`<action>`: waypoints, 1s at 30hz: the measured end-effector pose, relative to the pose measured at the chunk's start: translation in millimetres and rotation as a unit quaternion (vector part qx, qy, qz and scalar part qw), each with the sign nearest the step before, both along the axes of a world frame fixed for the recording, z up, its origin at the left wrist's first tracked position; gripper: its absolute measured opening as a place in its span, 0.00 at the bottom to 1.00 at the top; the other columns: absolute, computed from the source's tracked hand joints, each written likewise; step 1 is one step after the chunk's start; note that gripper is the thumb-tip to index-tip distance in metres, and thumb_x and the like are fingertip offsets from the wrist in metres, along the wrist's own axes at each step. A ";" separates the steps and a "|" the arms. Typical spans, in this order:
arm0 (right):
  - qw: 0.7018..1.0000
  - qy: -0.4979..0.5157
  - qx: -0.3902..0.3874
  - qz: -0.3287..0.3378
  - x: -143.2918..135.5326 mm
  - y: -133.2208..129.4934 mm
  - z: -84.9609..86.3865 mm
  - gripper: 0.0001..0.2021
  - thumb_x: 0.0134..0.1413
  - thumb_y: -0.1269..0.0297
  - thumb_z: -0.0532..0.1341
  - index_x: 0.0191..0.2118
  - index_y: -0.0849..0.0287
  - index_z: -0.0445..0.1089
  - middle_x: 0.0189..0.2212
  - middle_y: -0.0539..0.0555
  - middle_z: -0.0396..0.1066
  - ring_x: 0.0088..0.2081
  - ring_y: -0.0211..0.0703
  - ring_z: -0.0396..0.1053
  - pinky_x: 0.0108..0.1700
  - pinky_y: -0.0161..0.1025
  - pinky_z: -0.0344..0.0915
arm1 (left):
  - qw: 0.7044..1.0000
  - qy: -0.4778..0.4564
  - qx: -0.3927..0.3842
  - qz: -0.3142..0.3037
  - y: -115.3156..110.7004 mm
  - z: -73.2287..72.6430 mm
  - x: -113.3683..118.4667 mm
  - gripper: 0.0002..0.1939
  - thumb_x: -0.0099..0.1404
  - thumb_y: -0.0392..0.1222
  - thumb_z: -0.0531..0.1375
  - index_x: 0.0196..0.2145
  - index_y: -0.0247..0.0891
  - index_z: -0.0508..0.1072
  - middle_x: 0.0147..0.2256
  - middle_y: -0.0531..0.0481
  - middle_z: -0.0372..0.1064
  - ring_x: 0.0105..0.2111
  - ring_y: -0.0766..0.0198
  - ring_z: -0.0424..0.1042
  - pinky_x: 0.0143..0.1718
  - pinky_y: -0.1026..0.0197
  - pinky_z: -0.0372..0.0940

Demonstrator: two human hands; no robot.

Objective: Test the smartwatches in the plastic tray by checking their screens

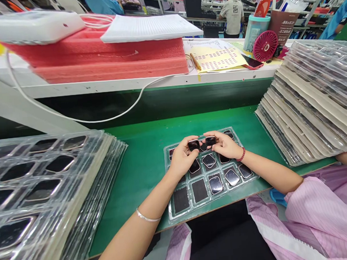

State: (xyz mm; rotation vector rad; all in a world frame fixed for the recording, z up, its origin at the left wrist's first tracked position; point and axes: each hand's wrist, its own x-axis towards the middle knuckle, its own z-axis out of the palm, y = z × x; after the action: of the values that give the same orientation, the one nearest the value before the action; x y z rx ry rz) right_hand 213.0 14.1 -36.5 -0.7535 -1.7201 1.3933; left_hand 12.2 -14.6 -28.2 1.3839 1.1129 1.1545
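Observation:
My left hand point(183, 155) grips a dark, rounded-square watch screen point(193, 145) with a light rim. A second, similar watch screen point(210, 140) is held between the fingers of my right hand point(225, 144). Both are raised close together above a clear plastic tray point(170, 214). Several more such pieces lie in the tray's pockets, among them a glossy piece point(215, 184) near its front edge. Two pockets at the front left show only a dark bottom. My hands cover part of the tray's far rows.
Left of me rises a tall stack of filled clear trays point(64, 215); another stack point(313, 109) leans at the right. Behind the green mat point(139, 147), a white shelf point(159, 83) carries red foam point(113, 59), papers and a pink fan point(265, 46). A white cable point(102, 120) hangs down.

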 end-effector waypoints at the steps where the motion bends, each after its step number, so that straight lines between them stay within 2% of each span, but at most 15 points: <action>1: 1.000 0.000 -0.001 0.001 0.1 0.0 0.0 0.26 0.47 0.74 0.58 0.56 0.58 0.63 0.52 0.59 0.71 0.49 0.46 0.74 0.53 0.48 0.72 | 1.000 0.001 -0.001 0.000 0.1 0.0 0.0 0.22 0.53 0.36 0.62 0.48 0.38 0.70 0.41 0.46 0.74 0.43 0.56 0.74 0.44 0.55 0.67; 6: 1.000 -0.007 -0.009 -0.005 0.1 0.7 -2.2 0.26 0.48 0.75 0.58 0.56 0.58 0.63 0.52 0.59 0.70 0.47 0.45 0.75 0.53 0.49 0.72 | 1.000 -0.005 -0.005 -0.001 -0.3 0.5 1.1 0.20 0.54 0.36 0.62 0.47 0.38 0.69 0.41 0.46 0.74 0.44 0.55 0.74 0.46 0.54 0.67; 9: 0.999 0.008 -0.032 -0.019 -0.1 2.7 -3.7 0.29 0.48 0.75 0.60 0.58 0.57 0.61 0.50 0.58 0.71 0.45 0.43 0.74 0.48 0.44 0.74 | 0.999 -0.034 -0.015 -0.004 -0.1 2.0 0.8 0.24 0.54 0.36 0.63 0.49 0.38 0.67 0.40 0.47 0.75 0.44 0.57 0.74 0.46 0.55 0.67; 11: 0.996 0.045 -0.080 -0.015 0.9 5.1 -2.9 0.33 0.47 0.75 0.64 0.60 0.55 0.58 0.48 0.56 0.72 0.40 0.40 0.75 0.41 0.38 0.76 | 0.996 -0.073 -0.040 -0.013 1.0 4.0 -0.9 0.30 0.53 0.36 0.66 0.54 0.40 0.64 0.41 0.47 0.75 0.40 0.60 0.75 0.41 0.59 0.68; 13: 0.985 0.094 -0.147 -0.001 3.3 7.7 -0.2 0.35 0.45 0.73 0.67 0.60 0.54 0.58 0.47 0.55 0.72 0.34 0.36 0.74 0.35 0.34 0.76 | 0.988 -0.128 -0.079 -0.030 2.9 7.0 -4.0 0.36 0.51 0.37 0.69 0.56 0.40 0.62 0.41 0.47 0.75 0.32 0.65 0.75 0.31 0.64 0.67; 15: 0.968 0.134 -0.210 0.011 6.4 10.3 4.1 0.33 0.46 0.70 0.69 0.58 0.56 0.60 0.46 0.55 0.74 0.30 0.33 0.73 0.32 0.31 0.76 | 0.975 -0.182 -0.120 -0.047 5.3 10.3 -7.6 0.35 0.50 0.40 0.71 0.54 0.39 0.66 0.40 0.46 0.76 0.26 0.68 0.72 0.23 0.67 0.63; 16: 0.959 0.147 -0.240 0.018 7.9 11.4 6.3 0.29 0.49 0.67 0.69 0.57 0.57 0.62 0.45 0.55 0.75 0.29 0.33 0.74 0.31 0.30 0.75 | 0.967 -0.207 -0.140 -0.051 6.5 11.8 -9.4 0.32 0.50 0.43 0.71 0.53 0.38 0.68 0.40 0.44 0.76 0.25 0.68 0.72 0.21 0.68 0.62; 18: 0.939 0.165 -0.300 0.034 10.5 13.8 10.3 0.20 0.61 0.55 0.60 0.54 0.61 0.65 0.42 0.58 0.77 0.27 0.34 0.74 0.29 0.30 0.75 | 0.951 -0.247 -0.177 -0.054 9.0 13.8 -12.6 0.27 0.55 0.53 0.68 0.48 0.36 0.72 0.39 0.42 0.77 0.24 0.67 0.72 0.19 0.68 0.63; 19: 0.928 0.172 -0.328 0.040 11.5 15.1 11.7 0.22 0.66 0.49 0.52 0.51 0.63 0.66 0.40 0.60 0.78 0.26 0.35 0.74 0.28 0.30 0.74 | 0.945 -0.260 -0.192 -0.054 10.2 14.2 -14.0 0.26 0.58 0.58 0.65 0.47 0.35 0.74 0.38 0.41 0.77 0.24 0.67 0.73 0.19 0.68 0.63; 21: 0.907 0.186 -0.374 0.043 12.8 17.9 13.0 0.32 0.69 0.44 0.38 0.48 0.66 0.68 0.35 0.61 0.78 0.24 0.36 0.74 0.24 0.31 0.73 | 0.936 -0.271 -0.220 -0.055 12.2 14.0 -16.4 0.29 0.63 0.65 0.56 0.44 0.34 0.76 0.37 0.40 0.78 0.24 0.66 0.73 0.19 0.66 0.65; 23: 0.896 0.198 -0.397 0.035 14.0 20.7 12.8 0.36 0.68 0.43 0.33 0.46 0.66 0.69 0.33 0.61 0.78 0.23 0.37 0.73 0.23 0.31 0.72 | 0.930 -0.274 -0.239 -0.055 13.8 13.0 -18.2 0.32 0.66 0.66 0.51 0.43 0.33 0.77 0.36 0.40 0.78 0.23 0.65 0.73 0.19 0.65 0.66; 27: 0.897 0.199 -0.393 0.031 16.3 22.6 11.4 0.33 0.68 0.44 0.36 0.46 0.65 0.67 0.35 0.62 0.79 0.25 0.38 0.74 0.25 0.32 0.73 | 0.920 -0.293 -0.256 -0.053 14.7 10.8 -18.1 0.31 0.66 0.65 0.51 0.42 0.33 0.77 0.35 0.41 0.78 0.22 0.67 0.72 0.20 0.66 0.67; 30: 0.921 0.178 -0.343 0.046 15.8 19.7 9.5 0.21 0.67 0.48 0.49 0.49 0.62 0.65 0.41 0.61 0.78 0.29 0.36 0.76 0.28 0.30 0.74 | 0.936 -0.276 -0.216 -0.045 12.5 8.7 -12.6 0.28 0.62 0.63 0.59 0.43 0.33 0.74 0.36 0.41 0.78 0.24 0.66 0.74 0.21 0.67 0.66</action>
State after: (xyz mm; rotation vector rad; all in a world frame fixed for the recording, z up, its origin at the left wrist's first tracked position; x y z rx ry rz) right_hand 228.8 33.7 -27.1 -0.7201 -0.9817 2.0891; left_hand -0.4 -2.0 -19.6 0.6982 0.8160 1.0591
